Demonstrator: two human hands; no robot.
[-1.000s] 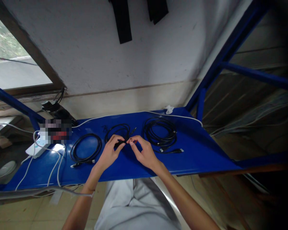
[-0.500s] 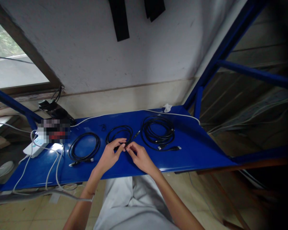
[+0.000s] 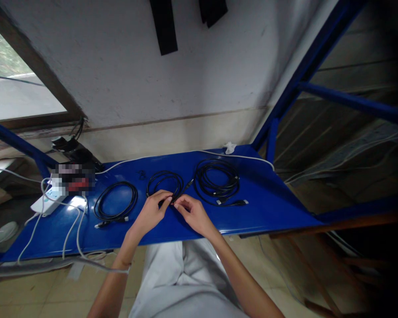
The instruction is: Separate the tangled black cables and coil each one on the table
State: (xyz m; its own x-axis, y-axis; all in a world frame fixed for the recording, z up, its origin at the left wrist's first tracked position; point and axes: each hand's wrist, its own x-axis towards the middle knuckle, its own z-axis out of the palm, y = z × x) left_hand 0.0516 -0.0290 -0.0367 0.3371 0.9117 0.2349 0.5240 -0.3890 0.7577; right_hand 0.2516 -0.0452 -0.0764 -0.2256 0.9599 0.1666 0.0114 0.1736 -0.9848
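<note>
The middle coil of black cable (image 3: 166,173) lies on the blue table, with both hands at its near side. My left hand (image 3: 155,211) pinches the cable's near edge between thumb and forefinger. Almost touching it, my right hand (image 3: 191,213) has thumb and forefinger closed at the same spot; what lies between these fingertips is too small to tell. A dark plug (image 3: 189,183) of the cable sticks out beyond the right hand. To the left rests another black cable coil (image 3: 135,198) with pale-tipped plugs, and to the right a thicker pile of coiled black cables (image 3: 232,187).
Thin black ties (image 3: 141,175) lie behind the hands. A white power strip (image 3: 49,201) with white cords is at the left, beside a dark device (image 3: 78,152). A white cord (image 3: 142,157) runs along the back to a crumpled white scrap (image 3: 230,147). Blue frame posts (image 3: 271,141) flank the table (image 3: 268,210).
The view has shifted slightly. Both hands stay at the near edge of the middle coil, with only small finger movement.
</note>
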